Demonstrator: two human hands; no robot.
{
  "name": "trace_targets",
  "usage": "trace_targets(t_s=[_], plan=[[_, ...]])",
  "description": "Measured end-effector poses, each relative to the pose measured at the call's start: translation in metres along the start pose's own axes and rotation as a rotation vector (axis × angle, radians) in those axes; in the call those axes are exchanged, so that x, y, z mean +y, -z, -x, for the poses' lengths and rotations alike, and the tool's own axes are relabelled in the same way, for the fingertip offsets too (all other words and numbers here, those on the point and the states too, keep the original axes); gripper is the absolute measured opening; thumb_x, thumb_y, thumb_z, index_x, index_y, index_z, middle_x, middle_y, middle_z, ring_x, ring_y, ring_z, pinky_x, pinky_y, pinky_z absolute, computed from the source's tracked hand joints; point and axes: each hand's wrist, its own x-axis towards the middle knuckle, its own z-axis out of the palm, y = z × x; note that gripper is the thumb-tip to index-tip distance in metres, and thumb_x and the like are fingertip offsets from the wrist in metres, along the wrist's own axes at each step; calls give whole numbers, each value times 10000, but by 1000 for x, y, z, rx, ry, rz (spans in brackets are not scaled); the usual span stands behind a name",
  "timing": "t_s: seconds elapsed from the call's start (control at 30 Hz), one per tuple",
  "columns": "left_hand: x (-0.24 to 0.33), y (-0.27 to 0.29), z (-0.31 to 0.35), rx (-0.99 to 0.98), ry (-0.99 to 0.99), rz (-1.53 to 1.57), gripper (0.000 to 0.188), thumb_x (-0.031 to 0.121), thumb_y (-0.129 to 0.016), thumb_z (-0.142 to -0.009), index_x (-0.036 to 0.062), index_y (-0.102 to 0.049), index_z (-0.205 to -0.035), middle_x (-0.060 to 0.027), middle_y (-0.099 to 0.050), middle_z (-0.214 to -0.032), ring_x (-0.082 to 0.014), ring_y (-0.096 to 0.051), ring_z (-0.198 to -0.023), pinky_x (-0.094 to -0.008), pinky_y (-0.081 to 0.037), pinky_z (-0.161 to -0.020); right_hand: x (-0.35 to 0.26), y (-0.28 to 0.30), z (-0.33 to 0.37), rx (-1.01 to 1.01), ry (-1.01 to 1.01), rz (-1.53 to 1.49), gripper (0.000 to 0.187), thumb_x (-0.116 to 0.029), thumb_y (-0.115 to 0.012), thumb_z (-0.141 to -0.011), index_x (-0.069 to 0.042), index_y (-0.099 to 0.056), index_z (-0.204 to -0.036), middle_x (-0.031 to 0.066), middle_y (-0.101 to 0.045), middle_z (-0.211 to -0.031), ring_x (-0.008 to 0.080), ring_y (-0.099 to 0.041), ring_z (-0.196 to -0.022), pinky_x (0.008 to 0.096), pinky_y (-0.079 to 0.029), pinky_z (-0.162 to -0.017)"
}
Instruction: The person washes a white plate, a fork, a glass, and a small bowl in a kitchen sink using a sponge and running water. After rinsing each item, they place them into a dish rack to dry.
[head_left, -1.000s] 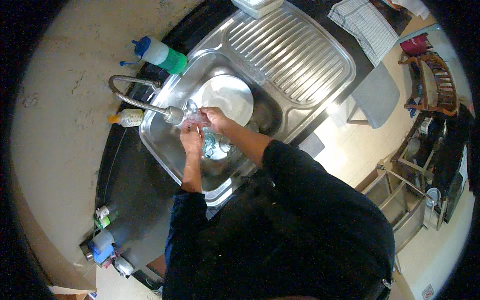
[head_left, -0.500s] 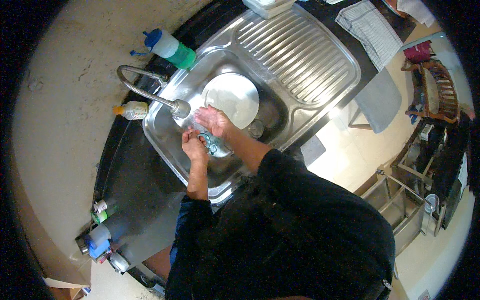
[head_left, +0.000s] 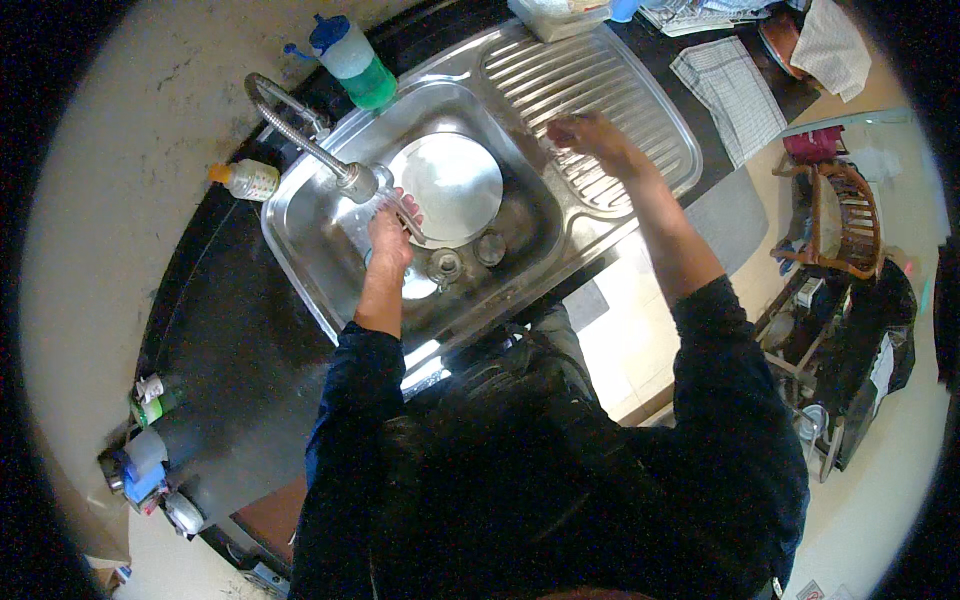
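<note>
Under the tap's spray head (head_left: pixel 357 183), my left hand (head_left: pixel 390 240) is closed around a long, thin greyish piece (head_left: pixel 409 222) whose kind I cannot make out. Beside it in the steel sink (head_left: pixel 290 225) lies a large round metal plate or lid (head_left: pixel 450 188). A small round metal cup-like piece (head_left: pixel 444 265) and a round dark piece (head_left: pixel 490 248) rest on the sink floor nearer me. My right hand (head_left: pixel 595 140) is above the ribbed drainboard (head_left: pixel 640 105), its fingers shadowed and blurred; nothing in it can be made out.
A blue-capped bottle of green liquid (head_left: pixel 355 65) stands behind the sink, and an orange-capped bottle (head_left: pixel 245 180) at its left. A clear plastic tub (head_left: pixel 560 18) sits at the drainboard's far end. A checked cloth (head_left: pixel 730 95) hangs over the counter edge. A wooden chair (head_left: pixel 840 220) is at right.
My right hand has left the tap and moved right over the drainboard. My left hand remains near the tap, now turned with the thin greyish piece showing. The view has shifted.
</note>
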Motion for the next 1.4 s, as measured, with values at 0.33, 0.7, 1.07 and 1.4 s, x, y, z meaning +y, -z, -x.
trace_targets(t_s=[0.33, 0.7, 1.07, 1.4], plan=[[1, 9, 26, -103, -62, -134, 126, 114, -527, -903, 50, -565, -1006, -45, -574, -774, -148, -540, -621, -295, -470, -569, 96, 32, 8, 852, 42, 1325, 418, -306, -473, -915, -56, -530, -1245, 182, -430, -1376, 356, -388, -1278, 494, -342, -1013], [-7, -7, 28, -106, -236, -145, 206, 163, -525, -927, 5, -579, -1048, -71, -603, -788, -152, -576, -567, -276, -506, -488, 13, -234, -39, 18, -325, -644, 540, -285, -652, -859, -21, -468, -1292, 101, -609, -1093, 152, -587, -949, 295, -499, -778], [20, 37, 46, 351, -319, -1201, 373, 368, -498, -835, 68, -714, -884, -225, -662, -846, -368, -650, -827, -433, -482, -752, 23, -288, -91, -22, -202, 43, 269, -144, -546, -883, 5, -570, -1106, 158, -665, -937, 256, -641, -836, 374, -504, -764], [17, 2, 9, -41, -341, -303, 349, 259, -611, -904, 60, -570, -1188, -42, -621, -953, -163, -607, -818, -322, -515, -725, -1, -244, -68, -108, -323, 100, 357, -316, -533, -869, 27, -612, -930, 197, -646, -773, 309, -637, -714, 415, -488, -674]])
